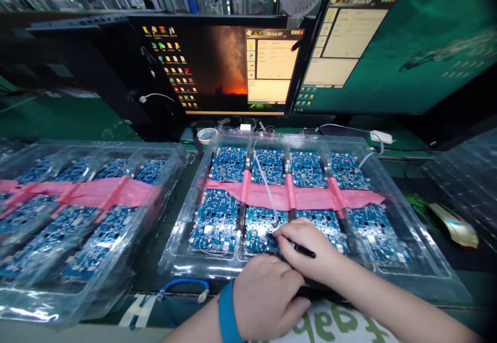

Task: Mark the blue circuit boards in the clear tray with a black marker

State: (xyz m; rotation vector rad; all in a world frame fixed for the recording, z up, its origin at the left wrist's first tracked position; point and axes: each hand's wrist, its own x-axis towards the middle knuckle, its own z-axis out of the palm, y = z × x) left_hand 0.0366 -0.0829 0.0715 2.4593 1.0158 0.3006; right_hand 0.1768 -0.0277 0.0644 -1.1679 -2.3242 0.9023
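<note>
My right hand [306, 244] is closed around a slim black pen-like tool [305, 251]. The tool's tip is at a blue circuit board [256, 226] in the front row of a clear plastic tray [182, 265]. A thin white cable [266, 177] runs from the back of the tray to that same board. My left hand [267, 296], with a blue wristband [227, 312], is curled at the tray's front edge. Something dark [324, 294] shows beside its fingers, partly covered; whether the hand grips it is unclear. Pink strips [267, 196] run across the tray between the boards.
On the left stands a second clear tray [171, 161] of boards. Two monitors [217, 68] rise behind. A tape roll [207, 134], a white adapter [381, 136] and a blue cable [184, 282] lie around the tray. A mouse [454, 224] sits at the right.
</note>
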